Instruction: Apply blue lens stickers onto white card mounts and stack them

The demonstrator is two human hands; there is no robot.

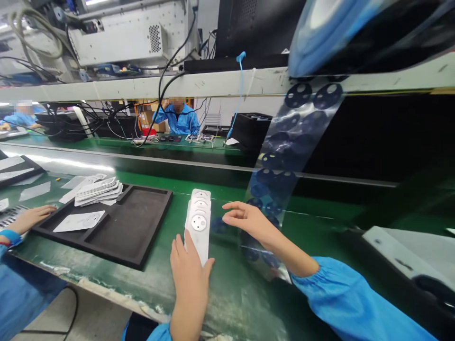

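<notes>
A fanned stack of long white plates point(203, 244) lies on the green bench, overlapping so that several rounded ends show. A white disc with small holes marks the nearest plate. My left hand point(189, 267) brackets its near end, fingers along the left edge and thumb at the right. To the right, my right hand point(250, 222) hovers with thumb and forefinger curved toward each other, a small gap between the tips and nothing visible in them. Beneath and behind that hand runs a clear film strip point(280, 163) with dark round stickers in two rows.
A black tray point(142, 227) holds a pile of white plates point(99, 190) and a single white plate point(80, 221). Another person's hand point(33, 219) rests by its left edge. A white shelf edge point(135, 90) crosses above; a pale bin point(408, 255) stands right.
</notes>
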